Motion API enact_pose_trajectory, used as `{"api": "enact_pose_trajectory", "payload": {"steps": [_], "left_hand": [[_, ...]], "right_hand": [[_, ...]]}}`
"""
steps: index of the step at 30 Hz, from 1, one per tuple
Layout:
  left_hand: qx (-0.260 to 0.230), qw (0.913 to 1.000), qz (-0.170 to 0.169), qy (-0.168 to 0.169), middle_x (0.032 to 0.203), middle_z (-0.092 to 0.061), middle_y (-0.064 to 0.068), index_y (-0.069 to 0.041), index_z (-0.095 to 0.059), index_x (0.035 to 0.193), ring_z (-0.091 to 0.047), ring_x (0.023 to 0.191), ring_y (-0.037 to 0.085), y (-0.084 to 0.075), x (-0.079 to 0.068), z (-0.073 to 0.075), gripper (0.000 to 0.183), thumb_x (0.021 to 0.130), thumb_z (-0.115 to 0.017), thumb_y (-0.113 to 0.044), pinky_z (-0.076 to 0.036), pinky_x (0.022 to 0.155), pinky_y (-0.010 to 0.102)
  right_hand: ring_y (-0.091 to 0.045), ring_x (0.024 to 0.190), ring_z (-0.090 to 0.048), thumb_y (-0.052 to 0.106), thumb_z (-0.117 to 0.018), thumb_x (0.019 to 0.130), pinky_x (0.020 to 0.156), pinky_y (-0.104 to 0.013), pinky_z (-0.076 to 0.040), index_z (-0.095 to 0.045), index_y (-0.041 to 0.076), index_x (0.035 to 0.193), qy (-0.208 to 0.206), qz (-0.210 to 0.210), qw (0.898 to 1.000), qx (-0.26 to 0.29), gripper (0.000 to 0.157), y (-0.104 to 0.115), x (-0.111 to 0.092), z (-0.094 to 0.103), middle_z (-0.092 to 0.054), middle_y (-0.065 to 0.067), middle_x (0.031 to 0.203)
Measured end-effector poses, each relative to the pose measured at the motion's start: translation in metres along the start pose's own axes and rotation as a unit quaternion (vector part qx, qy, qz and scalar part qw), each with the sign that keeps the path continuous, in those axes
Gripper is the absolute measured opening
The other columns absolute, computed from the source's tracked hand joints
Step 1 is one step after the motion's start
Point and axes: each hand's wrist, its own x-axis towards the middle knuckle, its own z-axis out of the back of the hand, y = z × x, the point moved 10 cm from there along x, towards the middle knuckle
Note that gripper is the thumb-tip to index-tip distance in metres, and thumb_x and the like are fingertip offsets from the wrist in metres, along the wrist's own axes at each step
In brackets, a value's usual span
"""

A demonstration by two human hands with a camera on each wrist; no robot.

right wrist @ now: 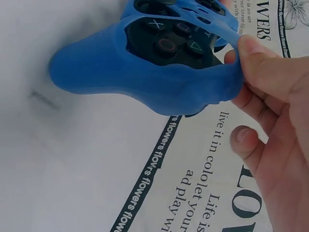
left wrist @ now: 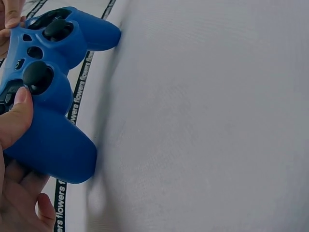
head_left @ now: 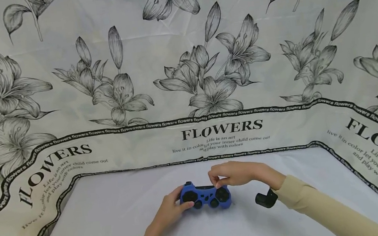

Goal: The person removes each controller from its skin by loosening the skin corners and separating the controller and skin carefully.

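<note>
A black game controller (right wrist: 166, 46) wears a blue silicone cover (right wrist: 111, 67). My left hand (head_left: 168, 212) grips the controller's left side, its thumb lying by the left stick and directional pad in the left wrist view. On the far right edge, my right hand (head_left: 232, 172) pinches the rim of the cover between thumb and finger. In the right wrist view the cover is stretched away there, and the button face shows through a widened opening. Both thumbsticks poke through the cover in the left wrist view. The controller's underside is hidden.
A white cloth-covered surface (head_left: 99, 223) lies under the hands. Behind it hangs a flower-printed cloth (head_left: 143, 147) with black lettered borders. Black wrist devices sit on both wrists, the right one (head_left: 266, 199) beside the beige sleeve.
</note>
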Motion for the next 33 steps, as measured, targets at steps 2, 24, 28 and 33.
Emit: {"api": "enact_pose_trajectory", "payload": {"steps": [2, 24, 28, 33], "left_hand": [[-0.001, 1.0000, -0.003, 0.000, 0.133, -0.056, 0.025, 0.003, -0.047, 0.137, -0.053, 0.122, 0.043, 0.001, 0.000, 0.000, 0.065, 0.087, -0.070, -0.032, -0.042, 0.102, 0.056], [0.017, 0.9986, -0.049, 0.008, 0.119, -0.067, 0.016, 0.003, -0.056, 0.128, -0.063, 0.112, 0.030, -0.002, -0.003, 0.001, 0.056, 0.085, -0.072, -0.030, -0.048, 0.096, 0.051], [0.049, 0.9968, -0.063, 0.000, 0.116, -0.069, 0.013, 0.002, -0.057, 0.127, -0.065, 0.109, 0.026, -0.005, -0.004, 0.003, 0.056, 0.085, -0.072, -0.033, -0.048, 0.096, 0.049], [0.135, 0.9876, -0.074, -0.028, 0.110, -0.072, 0.007, -0.002, -0.061, 0.124, -0.066, 0.098, 0.019, -0.010, -0.007, 0.005, 0.057, 0.083, -0.071, -0.041, -0.050, 0.088, 0.038]], "right_hand": [[-0.005, 0.076, -0.050, 0.022, -0.055, 0.097, 0.070, -0.019, -0.043, -0.054, 0.026, 0.089, 0.005, -0.013, 1.000, -0.004, 0.009, -0.001, -0.001, 0.000, -0.051, 0.015, 0.087], [-0.010, 0.072, -0.048, 0.022, -0.058, 0.095, 0.064, -0.017, -0.036, -0.051, 0.025, 0.081, -0.015, 0.021, 1.000, 0.007, 0.016, -0.013, 0.000, -0.006, -0.047, 0.016, 0.079], [-0.014, 0.072, -0.051, 0.022, -0.058, 0.094, 0.065, -0.017, -0.038, -0.050, 0.025, 0.080, -0.022, 0.031, 0.999, -0.008, 0.016, -0.012, 0.003, -0.003, -0.046, 0.016, 0.078], [-0.010, 0.072, -0.051, 0.030, -0.058, 0.093, 0.066, -0.016, -0.039, -0.048, 0.025, 0.079, -0.022, 0.033, 0.999, -0.033, 0.018, -0.016, 0.003, -0.005, -0.046, 0.016, 0.078]]}}
